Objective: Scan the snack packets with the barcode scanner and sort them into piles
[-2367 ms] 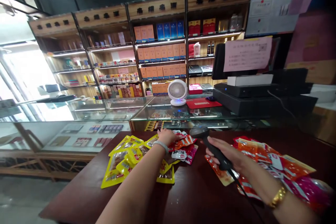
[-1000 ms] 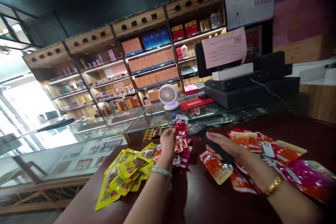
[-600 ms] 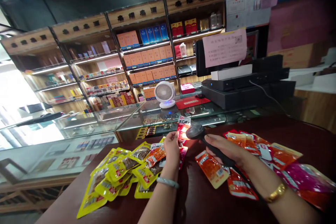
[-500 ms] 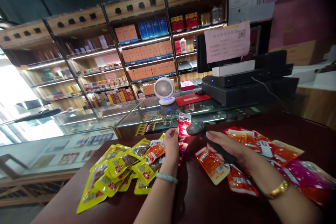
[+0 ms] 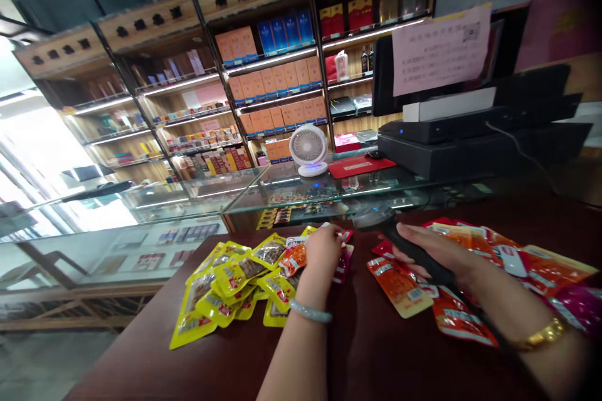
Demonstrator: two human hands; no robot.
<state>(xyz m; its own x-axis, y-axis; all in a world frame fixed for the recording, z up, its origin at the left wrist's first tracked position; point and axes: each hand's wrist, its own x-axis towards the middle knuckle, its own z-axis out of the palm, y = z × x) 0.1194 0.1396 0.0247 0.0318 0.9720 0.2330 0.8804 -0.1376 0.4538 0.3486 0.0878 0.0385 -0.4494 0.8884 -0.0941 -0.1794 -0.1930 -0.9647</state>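
My right hand [image 5: 435, 254] is wrapped round the handle of a black barcode scanner [image 5: 407, 244], its head pointing left. My left hand [image 5: 322, 254], with a pale bangle at the wrist, is low at the right end of a heap of yellow snack packets [image 5: 239, 276]. Its fingers are closed on a red snack packet [image 5: 347, 236], mostly hidden behind the hand. Beside it lie an orange packet [image 5: 294, 260] and a purple packet [image 5: 342, 266]. Under and right of the scanner, an orange packet [image 5: 399, 285] and a red packet [image 5: 461, 316] lie on the table.
More orange and red packets [image 5: 512, 257] are piled at the right of the dark red table [image 5: 357, 351]. Behind stand a glass counter [image 5: 282, 191], a white fan [image 5: 309, 147], a red mat [image 5: 361, 166] and a black cash register [image 5: 437, 150]. Stocked shelves line the wall.
My left hand has moved away from the scanner with the red packet, down to the packets by the yellow heap. The scanner's bright light no longer shows. The view has shifted.
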